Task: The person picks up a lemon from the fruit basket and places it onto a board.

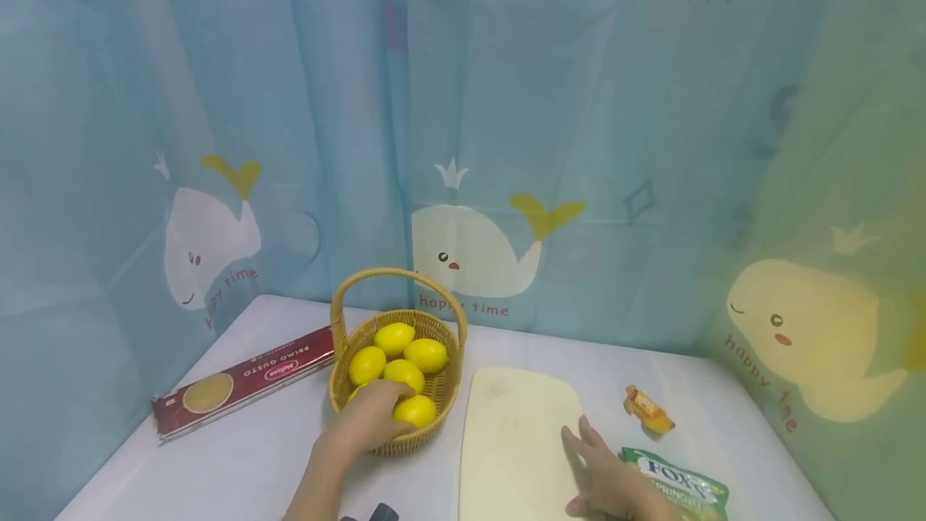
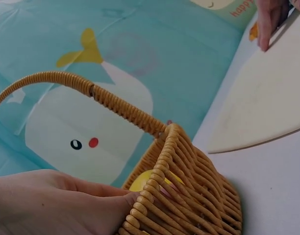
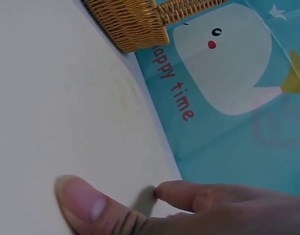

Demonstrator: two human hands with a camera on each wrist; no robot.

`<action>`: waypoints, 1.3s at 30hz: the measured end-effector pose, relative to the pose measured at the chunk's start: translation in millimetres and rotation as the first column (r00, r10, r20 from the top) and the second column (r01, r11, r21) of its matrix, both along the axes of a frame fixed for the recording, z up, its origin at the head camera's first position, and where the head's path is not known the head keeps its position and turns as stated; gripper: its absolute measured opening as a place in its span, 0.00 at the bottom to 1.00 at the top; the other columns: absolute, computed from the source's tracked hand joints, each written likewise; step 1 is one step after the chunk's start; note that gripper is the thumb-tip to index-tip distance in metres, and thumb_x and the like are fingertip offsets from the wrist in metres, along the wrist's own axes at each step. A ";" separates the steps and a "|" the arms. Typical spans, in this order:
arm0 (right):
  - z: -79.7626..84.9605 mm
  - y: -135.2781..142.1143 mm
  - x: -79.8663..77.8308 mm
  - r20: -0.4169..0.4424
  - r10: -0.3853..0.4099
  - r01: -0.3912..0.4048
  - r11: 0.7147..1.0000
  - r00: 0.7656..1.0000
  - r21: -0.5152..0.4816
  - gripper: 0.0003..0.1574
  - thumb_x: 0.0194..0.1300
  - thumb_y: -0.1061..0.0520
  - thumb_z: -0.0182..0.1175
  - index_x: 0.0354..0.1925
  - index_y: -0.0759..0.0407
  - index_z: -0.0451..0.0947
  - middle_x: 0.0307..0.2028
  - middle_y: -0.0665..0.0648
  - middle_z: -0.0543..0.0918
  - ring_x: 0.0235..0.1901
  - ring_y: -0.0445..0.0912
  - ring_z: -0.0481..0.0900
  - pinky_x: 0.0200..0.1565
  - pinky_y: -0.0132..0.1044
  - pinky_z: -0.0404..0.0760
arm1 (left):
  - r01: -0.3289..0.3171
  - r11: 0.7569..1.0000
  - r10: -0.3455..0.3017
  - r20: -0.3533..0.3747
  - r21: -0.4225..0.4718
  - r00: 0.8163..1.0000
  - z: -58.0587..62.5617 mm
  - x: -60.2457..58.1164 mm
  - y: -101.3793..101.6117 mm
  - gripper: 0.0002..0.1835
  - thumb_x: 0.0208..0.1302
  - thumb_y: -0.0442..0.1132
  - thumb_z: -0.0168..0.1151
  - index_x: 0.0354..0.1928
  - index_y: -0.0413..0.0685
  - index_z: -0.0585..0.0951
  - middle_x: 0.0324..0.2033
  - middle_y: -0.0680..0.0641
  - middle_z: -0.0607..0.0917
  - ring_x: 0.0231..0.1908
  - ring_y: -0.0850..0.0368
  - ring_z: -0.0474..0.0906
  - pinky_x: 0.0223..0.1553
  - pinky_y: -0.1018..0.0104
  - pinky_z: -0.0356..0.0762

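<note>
Evidently the left hand (image 1: 369, 418) enters the wicker basket (image 1: 407, 450) from seven o'clock because the handle (image 1: 401, 272) leaves room there, its fingers and thumb curled about the lemon (image 1: 417, 412) at the basket's five o'clock (how firmly, I cannot tell). The basket stands at the cutting board's (image 1: 514, 441) ten o'clock, probably to contain the fruit within reach. The right hand (image 1: 615, 477), fingers spread and gripping nothing, is at the board's three o'clock edge, perhaps to steady it. The lemon looks smooth, plump and bright yellow, like the other lemons (image 1: 427, 355).
</note>
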State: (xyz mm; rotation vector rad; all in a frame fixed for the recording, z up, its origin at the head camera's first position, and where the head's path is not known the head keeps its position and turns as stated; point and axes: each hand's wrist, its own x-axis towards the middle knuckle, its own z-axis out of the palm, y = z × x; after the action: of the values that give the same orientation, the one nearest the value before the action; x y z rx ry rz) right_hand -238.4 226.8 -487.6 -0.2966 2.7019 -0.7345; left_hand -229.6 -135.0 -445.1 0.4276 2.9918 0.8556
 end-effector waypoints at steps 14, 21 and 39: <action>-4.5 -4.0 -1.9 -0.044 -0.014 0.017 0.997 0.999 0.069 0.70 0.26 0.50 0.76 0.69 0.63 0.59 0.70 0.77 0.45 0.65 0.76 0.52 0.58 0.68 0.65 | -0.052 0.997 0.053 -0.029 0.054 0.998 12.0 7.0 -3.8 0.27 0.49 0.45 0.73 0.51 0.42 0.81 0.47 0.44 0.84 0.51 0.45 0.78 0.55 0.46 0.76; -9.6 -5.4 -6.8 -0.012 -0.054 0.055 0.991 0.998 0.126 0.70 0.27 0.47 0.77 0.69 0.61 0.59 0.70 0.77 0.46 0.64 0.76 0.53 0.55 0.68 0.68 | -0.071 0.995 0.073 -0.033 0.073 0.997 26.2 12.8 -7.9 0.27 0.50 0.45 0.72 0.53 0.44 0.80 0.48 0.47 0.84 0.50 0.48 0.78 0.54 0.46 0.76; -10.2 -5.5 -8.6 -0.034 -0.037 0.041 0.992 0.999 0.119 0.71 0.24 0.45 0.78 0.67 0.63 0.62 0.68 0.79 0.49 0.64 0.75 0.54 0.58 0.67 0.67 | 0.139 0.990 -0.133 -0.159 0.025 0.978 29.3 14.3 77.4 0.28 0.54 0.51 0.69 0.58 0.58 0.77 0.53 0.57 0.80 0.52 0.60 0.76 0.56 0.59 0.77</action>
State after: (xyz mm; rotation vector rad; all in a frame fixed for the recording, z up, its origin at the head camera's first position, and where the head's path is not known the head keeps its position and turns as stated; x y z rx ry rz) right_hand -247.0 221.4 -497.8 -0.2290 2.7756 -0.5802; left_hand -215.3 -57.5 -415.8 0.7245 3.0456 0.9057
